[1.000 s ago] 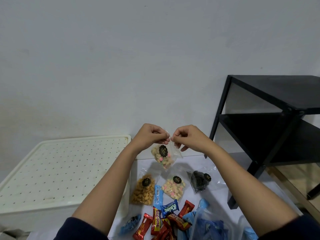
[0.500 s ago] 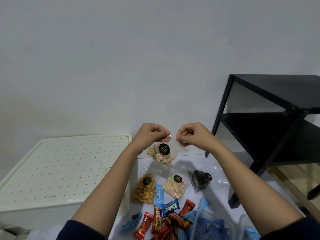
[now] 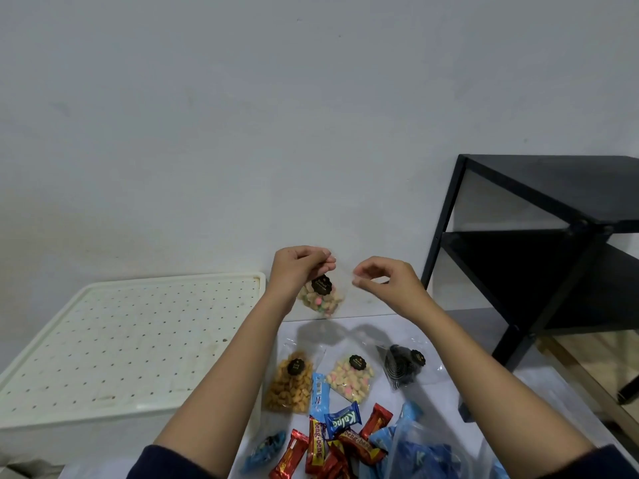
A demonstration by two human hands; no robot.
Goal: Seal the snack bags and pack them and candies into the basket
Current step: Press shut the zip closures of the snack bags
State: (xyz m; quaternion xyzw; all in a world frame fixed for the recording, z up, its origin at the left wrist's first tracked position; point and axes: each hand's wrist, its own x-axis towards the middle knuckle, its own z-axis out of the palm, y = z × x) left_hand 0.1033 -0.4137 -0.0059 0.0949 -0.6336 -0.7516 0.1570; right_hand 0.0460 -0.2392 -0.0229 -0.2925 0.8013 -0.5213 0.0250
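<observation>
Clear film atop the snack bag [image 3: 320,299] is pinched by the left hand [image 3: 297,271], while a hold by the curled right hand [image 3: 383,281] cannot be told; below the hands, three other bags [image 3: 351,376] and candies [image 3: 332,440] are left unpacked on the bench [image 3: 363,326], no basket seen, nothing obstructing.

Four snack bags [image 3: 320,299], two hands [image 3: 297,267], one white box [image 3: 131,340], one black shelf [image 3: 553,188], candies [image 3: 342,421] too jumbled to count.

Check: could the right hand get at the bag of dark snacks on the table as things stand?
Probably yes. The dark snack bag lies uncovered just below the right hand, with nothing between them. The left hand holds the raised snack bag; whether the right pinches anything is unclear.
</observation>
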